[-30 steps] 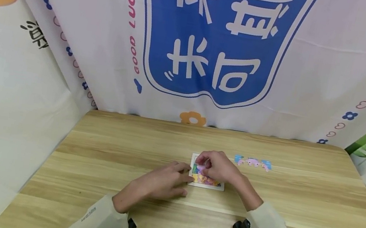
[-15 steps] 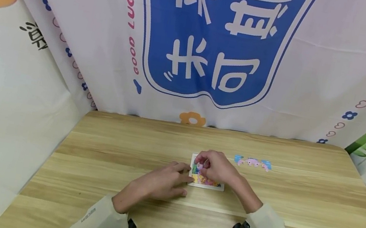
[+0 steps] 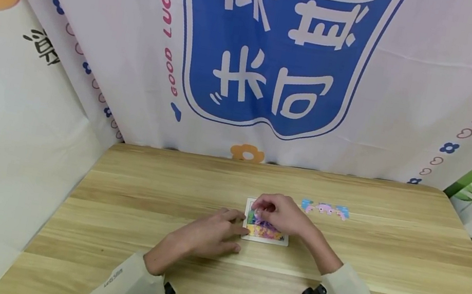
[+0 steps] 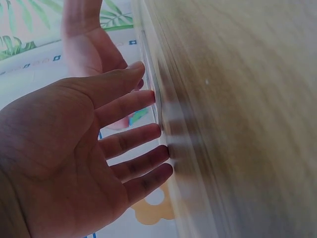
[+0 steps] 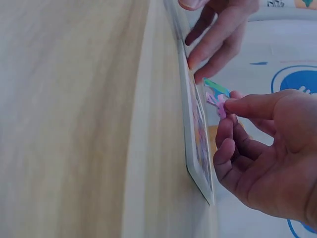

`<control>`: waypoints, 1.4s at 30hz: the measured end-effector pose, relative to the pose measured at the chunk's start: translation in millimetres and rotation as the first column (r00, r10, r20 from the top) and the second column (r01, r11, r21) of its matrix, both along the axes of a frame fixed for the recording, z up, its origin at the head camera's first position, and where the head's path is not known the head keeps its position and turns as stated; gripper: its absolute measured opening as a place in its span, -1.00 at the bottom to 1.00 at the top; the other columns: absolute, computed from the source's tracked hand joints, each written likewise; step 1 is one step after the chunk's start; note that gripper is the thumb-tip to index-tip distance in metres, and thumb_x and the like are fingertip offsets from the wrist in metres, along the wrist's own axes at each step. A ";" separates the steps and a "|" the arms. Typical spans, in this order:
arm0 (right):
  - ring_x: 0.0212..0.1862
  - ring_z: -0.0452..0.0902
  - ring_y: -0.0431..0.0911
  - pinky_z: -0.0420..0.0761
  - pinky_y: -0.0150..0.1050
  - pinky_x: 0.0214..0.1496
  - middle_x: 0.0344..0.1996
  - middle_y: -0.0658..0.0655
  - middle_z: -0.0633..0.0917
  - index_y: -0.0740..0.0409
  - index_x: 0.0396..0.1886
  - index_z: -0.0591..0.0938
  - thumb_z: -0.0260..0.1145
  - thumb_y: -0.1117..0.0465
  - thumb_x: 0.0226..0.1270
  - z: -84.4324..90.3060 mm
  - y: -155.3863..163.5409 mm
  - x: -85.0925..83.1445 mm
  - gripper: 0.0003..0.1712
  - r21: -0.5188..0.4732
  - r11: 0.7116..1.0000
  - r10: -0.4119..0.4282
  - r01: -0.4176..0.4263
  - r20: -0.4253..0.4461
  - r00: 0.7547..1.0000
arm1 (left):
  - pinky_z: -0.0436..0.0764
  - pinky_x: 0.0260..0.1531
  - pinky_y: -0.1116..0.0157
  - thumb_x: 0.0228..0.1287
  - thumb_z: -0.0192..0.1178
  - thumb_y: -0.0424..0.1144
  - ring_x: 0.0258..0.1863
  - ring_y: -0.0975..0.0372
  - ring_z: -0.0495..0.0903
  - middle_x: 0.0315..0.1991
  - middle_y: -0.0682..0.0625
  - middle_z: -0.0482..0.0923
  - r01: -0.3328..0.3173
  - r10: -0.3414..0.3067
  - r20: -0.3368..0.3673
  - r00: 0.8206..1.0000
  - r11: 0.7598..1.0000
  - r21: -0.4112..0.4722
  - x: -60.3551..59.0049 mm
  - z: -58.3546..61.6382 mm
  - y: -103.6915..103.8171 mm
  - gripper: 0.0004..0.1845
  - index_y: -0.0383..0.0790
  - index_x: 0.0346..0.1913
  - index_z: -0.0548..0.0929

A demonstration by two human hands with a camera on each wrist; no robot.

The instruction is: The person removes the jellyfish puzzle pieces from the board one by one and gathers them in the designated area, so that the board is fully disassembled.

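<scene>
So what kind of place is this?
Probably a small curtained-off tabletop booth, not a home: printed banners hang round a wooden table, where a right hand pinches a puzzle piece over a puzzle tray.

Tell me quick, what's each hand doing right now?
Left hand: open, straight fingers resting against the edge of the puzzle tray.
Right hand: pinching a puzzle piece just above the tray.

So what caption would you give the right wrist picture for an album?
Right hand pinches a small puzzle piece just above the white puzzle tray while left-hand fingers steady its edge.
</scene>
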State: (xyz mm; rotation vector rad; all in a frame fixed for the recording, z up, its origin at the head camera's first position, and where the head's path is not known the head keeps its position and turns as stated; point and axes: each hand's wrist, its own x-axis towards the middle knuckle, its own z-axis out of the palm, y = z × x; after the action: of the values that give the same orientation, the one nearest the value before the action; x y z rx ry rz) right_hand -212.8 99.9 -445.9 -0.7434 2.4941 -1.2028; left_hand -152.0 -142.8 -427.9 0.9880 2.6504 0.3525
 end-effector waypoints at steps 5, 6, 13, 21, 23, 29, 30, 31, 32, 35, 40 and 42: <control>-0.15 0.58 -0.11 0.62 -0.22 -0.01 -0.20 0.04 0.76 0.08 -0.04 0.79 0.32 0.33 0.53 -0.2 10.2 -1.5 -0.82 -0.039 0.999 -0.001 0.003 0.060 0.998 | 0.43 0.58 -0.09 0.58 0.27 0.02 0.58 -0.07 0.37 0.59 -0.16 0.38 -0.003 0.003 -0.004 1.000 1.000 -0.005 0.3 0.6 0.4 -0.49 -0.05 0.47 0.62; -0.15 0.57 -0.10 0.62 -0.21 -0.01 -0.19 0.05 0.76 0.09 -0.03 0.79 0.31 0.33 0.53 -0.1 12.3 -1.8 -0.82 -0.047 0.999 0.001 0.003 0.071 0.997 | 0.44 0.57 -0.09 0.58 0.27 0.02 0.58 -0.07 0.37 0.59 -0.16 0.38 -0.005 0.005 -0.002 1.000 1.000 -0.006 0.4 0.7 0.5 -0.49 -0.05 0.47 0.63; -0.14 0.57 -0.09 0.61 -0.23 0.00 -0.19 0.09 0.75 0.14 -0.05 0.78 0.31 0.33 0.55 -2.6 25.2 -3.4 -0.85 -0.057 0.998 -0.005 0.011 0.103 0.995 | 0.44 0.57 -0.08 0.58 0.27 0.01 0.60 -0.05 0.35 0.60 -0.14 0.37 -0.022 0.022 0.009 1.000 1.000 -0.008 1.0 0.6 0.5 -0.50 -0.03 0.47 0.63; -0.14 0.57 -0.08 0.60 -0.18 0.02 -0.20 0.10 0.75 0.13 -0.06 0.79 0.34 0.32 0.53 -1.4 38.4 -2.2 -0.86 -0.040 0.999 -0.022 0.026 0.102 0.995 | 0.50 0.53 -0.05 0.59 0.27 0.01 0.58 -0.04 0.37 0.59 -0.13 0.38 -0.025 0.025 0.010 1.000 1.000 -0.008 1.5 1.4 0.8 -0.51 -0.03 0.46 0.63; -0.12 0.57 -0.07 0.60 -0.16 0.04 -0.19 0.10 0.76 0.13 -0.05 0.79 0.34 0.32 0.53 -0.3 42.4 -2.5 -0.86 -0.035 0.999 -0.031 0.034 0.105 0.994 | 0.50 0.53 -0.05 0.59 0.27 0.01 0.58 -0.04 0.38 0.59 -0.13 0.39 -0.026 0.026 0.011 1.000 1.000 -0.007 1.5 1.4 0.8 -0.51 -0.03 0.46 0.64; -0.12 0.54 -0.07 0.58 -0.24 0.00 -0.16 0.12 0.76 0.14 -0.02 0.79 0.34 0.33 0.53 3.2 54.4 -3.2 -0.84 -0.038 0.998 -0.051 0.056 0.125 0.991 | 0.46 0.56 -0.06 0.60 0.26 0.01 0.59 -0.05 0.37 0.59 -0.13 0.38 -0.026 0.026 0.011 1.000 1.000 -0.004 1.8 1.9 0.5 -0.51 -0.04 0.46 0.64; -0.13 0.54 -0.07 0.59 -0.26 -0.02 -0.16 0.12 0.76 0.15 -0.02 0.79 0.34 0.33 0.53 3.6 56.4 -3.4 -0.84 -0.041 0.998 -0.050 0.055 0.125 0.991 | 0.44 0.57 -0.07 0.60 0.26 0.01 0.59 -0.05 0.36 0.59 -0.13 0.38 -0.026 0.026 0.011 1.000 1.000 -0.003 1.8 1.9 0.5 -0.51 -0.04 0.46 0.64; -0.13 0.54 -0.07 0.59 -0.28 -0.05 -0.16 0.13 0.76 0.16 -0.02 0.78 0.33 0.33 0.53 3.9 58.4 -3.8 -0.84 -0.045 0.997 -0.049 0.056 0.126 0.991 | 0.42 0.59 -0.07 0.60 0.26 0.01 0.59 -0.05 0.36 0.59 -0.13 0.38 -0.027 0.027 0.011 1.000 1.000 -0.002 1.9 2.0 0.5 -0.51 -0.05 0.46 0.64; -0.13 0.54 -0.06 0.58 -0.29 -0.06 -0.17 0.14 0.75 0.17 -0.02 0.78 0.33 0.33 0.53 4.2 60.1 -4.0 -0.84 -0.048 0.997 -0.050 0.056 0.126 0.991 | 0.40 0.60 -0.08 0.60 0.26 0.01 0.59 -0.05 0.36 0.59 -0.13 0.38 -0.027 0.027 0.010 1.000 1.000 -0.002 1.9 1.9 0.5 -0.51 -0.05 0.46 0.63; -0.13 0.52 -0.05 0.57 -0.30 -0.09 -0.16 0.15 0.74 0.19 0.00 0.77 0.31 0.34 0.54 4.6 65.8 -4.8 -0.83 -0.047 0.997 -0.049 0.056 0.125 0.991 | 0.40 0.60 -0.07 0.60 0.26 0.01 0.59 -0.04 0.35 0.59 -0.12 0.38 -0.028 0.028 0.007 1.000 1.000 -0.003 2.0 1.7 0.8 -0.51 -0.04 0.46 0.63; -0.13 0.49 -0.05 0.53 -0.31 -0.13 -0.15 0.15 0.72 0.19 0.01 0.77 0.30 0.32 0.56 5.6 74.0 -4.2 -0.82 -0.033 0.997 -0.065 0.070 0.135 0.989 | 0.38 0.61 -0.07 0.60 0.26 0.01 0.60 -0.03 0.35 0.59 -0.11 0.39 -0.027 0.027 0.000 1.000 1.000 -0.006 2.1 1.3 1.4 -0.51 -0.03 0.46 0.64; -0.13 0.48 -0.04 0.52 -0.33 -0.15 -0.15 0.16 0.72 0.19 0.02 0.76 0.31 0.32 0.56 6.8 76.7 -3.2 -0.82 -0.039 0.996 -0.068 0.074 0.140 0.988 | 0.34 0.63 -0.08 0.60 0.26 0.01 0.60 -0.03 0.35 0.59 -0.11 0.38 -0.023 0.023 -0.002 1.000 1.000 -0.006 2.0 1.1 1.4 -0.51 -0.03 0.46 0.63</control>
State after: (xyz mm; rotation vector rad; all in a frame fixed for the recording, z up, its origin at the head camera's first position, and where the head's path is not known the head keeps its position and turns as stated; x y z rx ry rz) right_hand -216.0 176.6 -439.1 -0.5648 2.4059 -1.2911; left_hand -150.0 -141.5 -426.8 0.9567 2.6651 0.3486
